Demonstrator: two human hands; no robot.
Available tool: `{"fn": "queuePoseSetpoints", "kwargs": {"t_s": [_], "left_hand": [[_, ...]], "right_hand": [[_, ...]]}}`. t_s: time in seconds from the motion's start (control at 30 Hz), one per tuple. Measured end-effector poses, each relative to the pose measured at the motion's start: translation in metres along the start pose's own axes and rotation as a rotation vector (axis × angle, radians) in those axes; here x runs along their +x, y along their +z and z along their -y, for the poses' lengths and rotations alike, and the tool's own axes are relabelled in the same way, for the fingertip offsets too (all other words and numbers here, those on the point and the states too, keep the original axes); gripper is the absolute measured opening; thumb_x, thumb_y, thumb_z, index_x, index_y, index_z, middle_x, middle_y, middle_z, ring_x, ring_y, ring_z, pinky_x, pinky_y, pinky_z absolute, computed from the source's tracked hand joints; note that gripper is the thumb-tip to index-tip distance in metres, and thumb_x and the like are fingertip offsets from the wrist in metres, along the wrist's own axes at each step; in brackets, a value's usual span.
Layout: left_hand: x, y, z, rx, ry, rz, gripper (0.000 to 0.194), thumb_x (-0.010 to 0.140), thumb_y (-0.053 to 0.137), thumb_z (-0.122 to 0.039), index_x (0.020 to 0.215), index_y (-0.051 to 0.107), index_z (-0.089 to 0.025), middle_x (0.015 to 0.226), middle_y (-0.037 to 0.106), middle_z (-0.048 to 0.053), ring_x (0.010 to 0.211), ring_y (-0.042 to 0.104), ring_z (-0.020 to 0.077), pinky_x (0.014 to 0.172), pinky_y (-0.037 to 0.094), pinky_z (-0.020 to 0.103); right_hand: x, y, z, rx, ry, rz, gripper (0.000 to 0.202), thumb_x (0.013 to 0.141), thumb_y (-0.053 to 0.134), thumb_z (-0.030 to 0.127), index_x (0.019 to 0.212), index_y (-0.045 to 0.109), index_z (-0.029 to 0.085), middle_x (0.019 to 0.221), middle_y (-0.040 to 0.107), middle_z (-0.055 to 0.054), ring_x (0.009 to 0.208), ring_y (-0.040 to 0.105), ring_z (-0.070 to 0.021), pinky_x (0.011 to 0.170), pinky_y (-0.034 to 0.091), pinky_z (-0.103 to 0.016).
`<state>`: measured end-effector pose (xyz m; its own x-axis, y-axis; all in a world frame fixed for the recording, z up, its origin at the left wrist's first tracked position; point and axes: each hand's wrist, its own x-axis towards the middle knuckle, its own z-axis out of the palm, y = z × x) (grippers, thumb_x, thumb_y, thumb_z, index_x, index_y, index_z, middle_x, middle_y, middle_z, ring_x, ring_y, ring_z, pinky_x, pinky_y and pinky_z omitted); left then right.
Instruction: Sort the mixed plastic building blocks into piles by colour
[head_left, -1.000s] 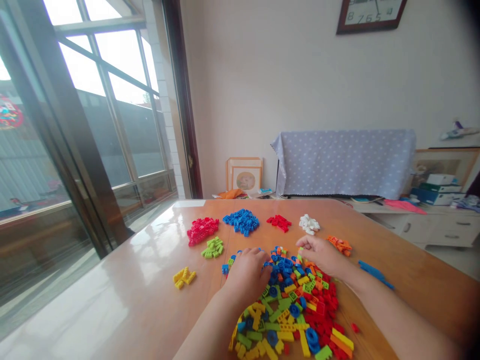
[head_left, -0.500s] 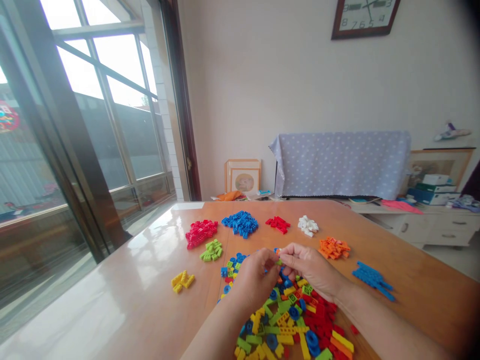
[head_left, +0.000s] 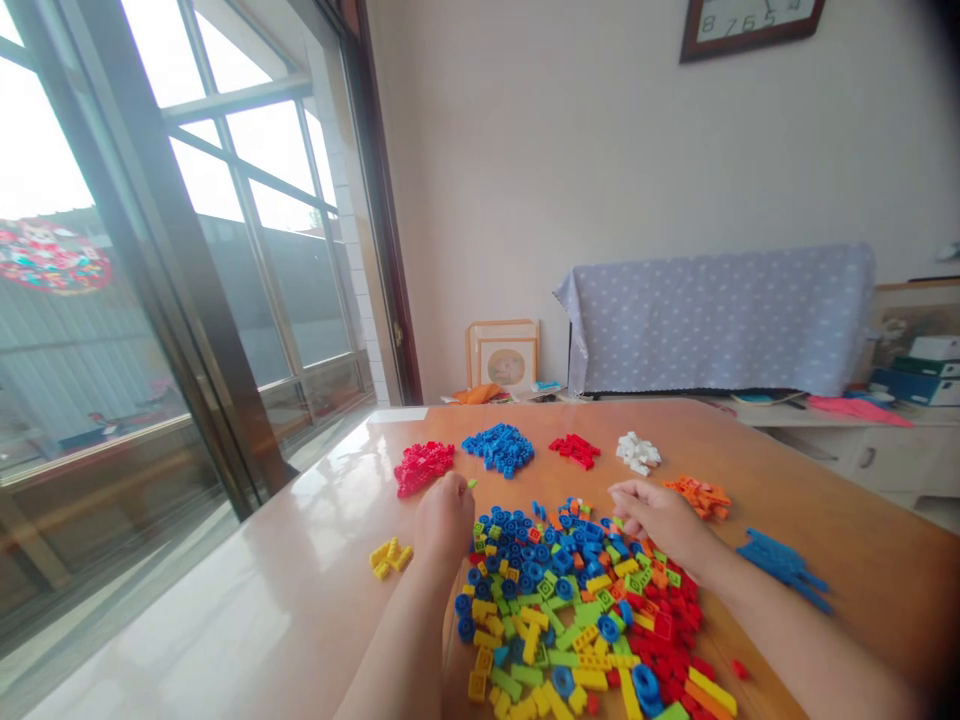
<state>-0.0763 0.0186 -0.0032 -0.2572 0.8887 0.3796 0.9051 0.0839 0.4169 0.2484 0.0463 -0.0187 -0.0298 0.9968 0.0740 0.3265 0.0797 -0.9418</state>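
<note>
My left hand (head_left: pixel 445 525) is over the light green pile, its fingers curled and facing away. A sliver of a light green brick (head_left: pixel 472 484) shows just past its fingertips; I cannot tell whether it is held or lies on the pile. My right hand (head_left: pixel 664 515) hovers at the far right side of the big mixed heap of toy bricks (head_left: pixel 559 610). Its thumb and fingers pinch a small light green brick (head_left: pixel 618 522). The heap holds blue round pieces and yellow, green, red and orange bricks.
Sorted piles ring the heap on the wooden table (head_left: pixel 300 600): pink-red (head_left: pixel 422 468), blue (head_left: pixel 499 449), red (head_left: pixel 574 451), white (head_left: pixel 638 454), orange (head_left: pixel 700 497), long blue pieces (head_left: pixel 784 566) and yellow (head_left: pixel 389 557). One stray red brick (head_left: pixel 739 669) lies at the right.
My hands were together above the heap around a small green piece. They are apart now: the left has moved left to the light green pile, the right stays above the heap. The view has turned slightly left.
</note>
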Motion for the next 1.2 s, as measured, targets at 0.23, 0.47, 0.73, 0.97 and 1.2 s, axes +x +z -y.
{"fn": "queuePoseSetpoints", "kwargs": {"t_s": [0.23,0.47,0.73,0.97,1.2], "left_hand": [[0.009,0.012,0.028,0.162,-0.137,0.036,0.018,0.093,0.047,-0.032,0.090,0.061,-0.021,0.094,0.071,0.008,0.087,0.064,0.0218,0.066,0.036,0.028],[0.008,0.012,0.027,0.280,-0.087,0.056,0.018,0.090,0.050,-0.031,0.091,0.064,-0.021,0.103,0.070,0.009,0.094,0.064,0.0237,0.070,0.040,0.029],[0.007,0.004,0.006,0.243,0.026,0.010,0.025,0.092,0.047,-0.037,0.099,0.067,-0.024,0.104,0.070,0.008,0.093,0.063,0.0241,0.068,0.038,0.029],[-0.011,-0.004,-0.028,0.044,0.182,0.082,0.023,0.094,0.046,-0.036,0.091,0.066,-0.024,0.093,0.070,0.004,0.084,0.062,0.0188,0.064,0.034,0.025],[-0.025,-0.006,-0.051,-0.019,0.283,0.192,0.019,0.094,0.049,-0.030,0.091,0.067,-0.023,0.092,0.071,0.004,0.084,0.062,0.0175,0.068,0.035,0.024]], "right_hand": [[0.006,-0.005,-0.007,-0.014,0.025,-0.047,0.040,0.080,0.056,0.057,0.091,0.066,0.020,0.068,0.062,0.001,0.049,0.049,-0.0116,0.045,0.032,-0.023],[0.005,-0.014,-0.004,-0.022,-0.026,-0.074,0.038,0.078,0.059,0.054,0.090,0.068,0.019,0.064,0.062,0.001,0.052,0.048,-0.0130,0.050,0.037,-0.025],[0.017,-0.031,-0.014,-0.074,-0.024,-0.085,0.032,0.080,0.058,0.045,0.093,0.068,0.018,0.071,0.064,0.000,0.061,0.052,-0.0139,0.056,0.039,-0.025],[0.024,-0.025,-0.031,-0.216,-0.111,0.014,0.025,0.076,0.057,0.031,0.091,0.071,0.017,0.079,0.070,-0.003,0.072,0.059,-0.0164,0.064,0.043,-0.025],[0.018,-0.015,-0.034,-0.451,-0.138,0.134,0.027,0.078,0.058,0.028,0.097,0.076,0.020,0.080,0.073,-0.002,0.069,0.060,-0.0164,0.064,0.041,-0.025]]}}
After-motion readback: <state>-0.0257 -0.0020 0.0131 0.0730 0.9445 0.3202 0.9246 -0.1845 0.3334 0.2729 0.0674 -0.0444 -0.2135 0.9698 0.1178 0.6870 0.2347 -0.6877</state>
